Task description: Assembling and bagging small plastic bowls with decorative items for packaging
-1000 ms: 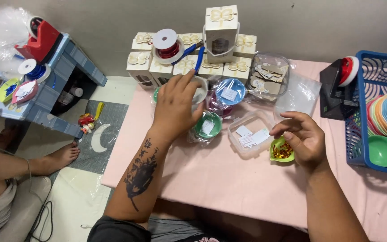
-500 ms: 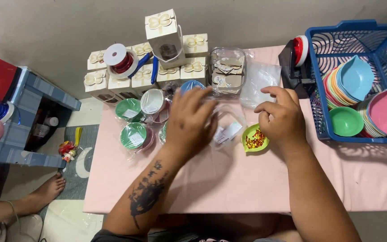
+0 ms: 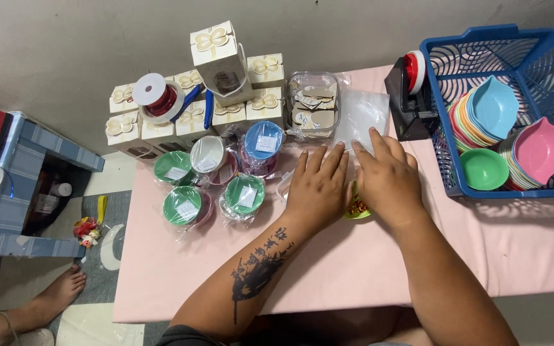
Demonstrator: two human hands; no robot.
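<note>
My left hand (image 3: 318, 186) lies flat on the pink table (image 3: 181, 275), fingers stretched over a clear plastic piece (image 3: 285, 187) that it mostly hides. Right beside it, my right hand (image 3: 386, 176) also lies flat, its fingertips reaching a clear plastic bag (image 3: 367, 112). A small green bowl (image 3: 357, 209) with red and orange bits peeks out between and under the two palms. Neither hand visibly grips anything.
Wrapped small bowls in green, blue and white (image 3: 245, 194) sit left of my hands. White gift boxes (image 3: 219, 54), a ribbon spool (image 3: 155, 93) and a clear tub of tags (image 3: 312, 106) stand behind. A blue basket (image 3: 444, 173) of coloured bowls is right, beside a tape dispenser (image 3: 408, 96). A person's foot (image 3: 59, 291) is lower left.
My left hand came back from the wrapped bowls to lie next to my right. My right hand flattened over the green bowl it was holding. The view shifted to the right.
</note>
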